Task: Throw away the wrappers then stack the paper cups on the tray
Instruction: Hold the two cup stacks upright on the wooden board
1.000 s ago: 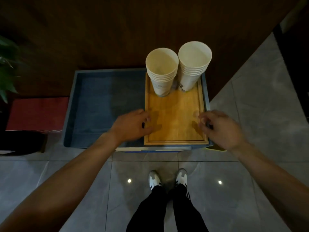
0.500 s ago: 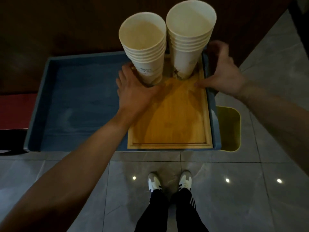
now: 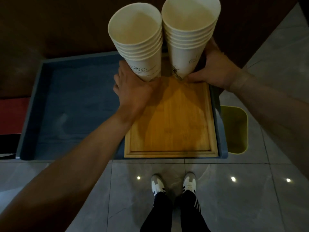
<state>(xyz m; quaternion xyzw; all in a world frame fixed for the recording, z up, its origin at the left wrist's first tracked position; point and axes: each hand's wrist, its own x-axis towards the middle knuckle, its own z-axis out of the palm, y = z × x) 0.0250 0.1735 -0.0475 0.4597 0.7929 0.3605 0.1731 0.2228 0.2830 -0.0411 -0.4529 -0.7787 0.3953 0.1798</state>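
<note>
Two stacks of white paper cups stand upright side by side at the far end of a wooden tray (image 3: 172, 128). My left hand (image 3: 133, 91) wraps around the base of the left cup stack (image 3: 138, 41). My right hand (image 3: 215, 69) holds the lower part of the right cup stack (image 3: 189, 30), thumb at its foot. The fingers of both hands are partly hidden behind the cups. No wrappers are in view.
The tray lies at the right end of a low blue-topped table (image 3: 75, 104) with a raised rim. A yellow-green bin (image 3: 234, 128) stands on the floor right of the table. A red surface (image 3: 11, 114) lies to the left. Grey tiles and my shoes (image 3: 173, 185) are below.
Both hands went from the tray's near sides to its far end and closed around the bases of the two cup stacks. The view has come closer to the cups.
</note>
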